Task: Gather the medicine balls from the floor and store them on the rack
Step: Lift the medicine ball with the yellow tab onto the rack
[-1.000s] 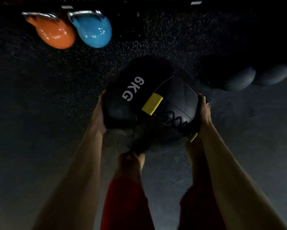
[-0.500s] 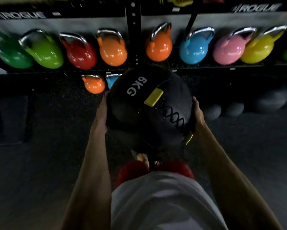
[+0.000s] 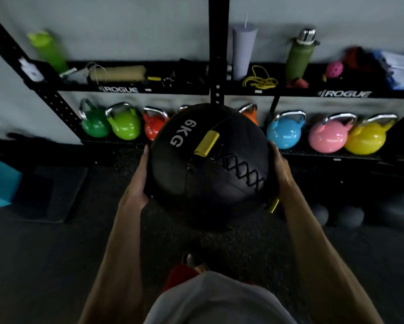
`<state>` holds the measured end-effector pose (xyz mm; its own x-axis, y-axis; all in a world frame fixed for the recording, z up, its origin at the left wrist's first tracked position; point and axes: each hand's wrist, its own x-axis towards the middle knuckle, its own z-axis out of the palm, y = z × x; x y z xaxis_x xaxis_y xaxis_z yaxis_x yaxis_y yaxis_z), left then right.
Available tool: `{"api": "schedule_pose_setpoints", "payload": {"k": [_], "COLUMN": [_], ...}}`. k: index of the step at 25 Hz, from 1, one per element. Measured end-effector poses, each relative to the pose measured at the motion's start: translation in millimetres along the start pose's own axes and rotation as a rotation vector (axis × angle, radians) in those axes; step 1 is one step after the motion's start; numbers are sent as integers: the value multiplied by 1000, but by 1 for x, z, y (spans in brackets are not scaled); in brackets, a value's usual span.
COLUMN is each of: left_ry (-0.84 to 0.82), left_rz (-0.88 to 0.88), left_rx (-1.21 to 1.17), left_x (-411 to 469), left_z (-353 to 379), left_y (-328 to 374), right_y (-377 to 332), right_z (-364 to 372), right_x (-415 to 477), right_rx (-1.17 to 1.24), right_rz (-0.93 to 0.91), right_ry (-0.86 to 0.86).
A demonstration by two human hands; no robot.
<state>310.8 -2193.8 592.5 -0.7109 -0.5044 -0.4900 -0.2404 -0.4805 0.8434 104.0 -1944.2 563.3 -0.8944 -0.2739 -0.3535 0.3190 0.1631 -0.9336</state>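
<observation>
Hands: left hand (image 3: 139,181) and right hand (image 3: 279,168) grip the black ball (image 3: 210,183) by its sides.
Top shelf (image 3: 173,90): green bottle (image 3: 298,59), cup (image 3: 243,52), yellow rope (image 3: 259,81).
Low shelf (image 3: 336,157): bright kettlebells (image 3: 285,134).

A single head-worn wide-angle camera looks forward and down, near the black steel rack (image 3: 217,43); the frame's edges seem blurred.

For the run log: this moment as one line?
stage: carry | medicine ball: off floor | left hand: grips it | right hand: grips it | rack: ahead
</observation>
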Motion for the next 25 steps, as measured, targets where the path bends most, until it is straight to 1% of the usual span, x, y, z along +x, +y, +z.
{"api": "schedule_pose_setpoints", "payload": {"k": [1,3,6,8,9,12,16,19,22,25], "left_ry": [-47,-41,91,101,86,61,47,25,-32,-81], "left_rz": [32,137,246,336,376,487,639,725,801,883], "left_rx": [-33,-26,-26,-47,-68,-119,-50,-5,-21,-35], "left_x": [-7,-17,-27,-30,-33,-38,-45,-50,-53,-48], "left_z": [-6,-17,-31,-43,-50,-77,-119,-148,-165,-180], "left_y": [10,34,73,105,124,182,269,333,388,443], "right_y": [-12,-42,-86,-119,-135,-187,-246,-305,-357,-410], "right_z": [5,21,53,82,98,148,209,249,280,304], "right_x": [-3,-15,-21,-24,-23,-30,-21,-49,-76,-94], "right_rx": [4,-12,-9,-60,-74,54,175,227,273,277], "right_rz": [-26,-79,-159,-245,-272,-321,-414,-476,-607,-685], "right_ry": [-8,-56,-31,-22,-23,-58,-78,-90,-125,-119]}}
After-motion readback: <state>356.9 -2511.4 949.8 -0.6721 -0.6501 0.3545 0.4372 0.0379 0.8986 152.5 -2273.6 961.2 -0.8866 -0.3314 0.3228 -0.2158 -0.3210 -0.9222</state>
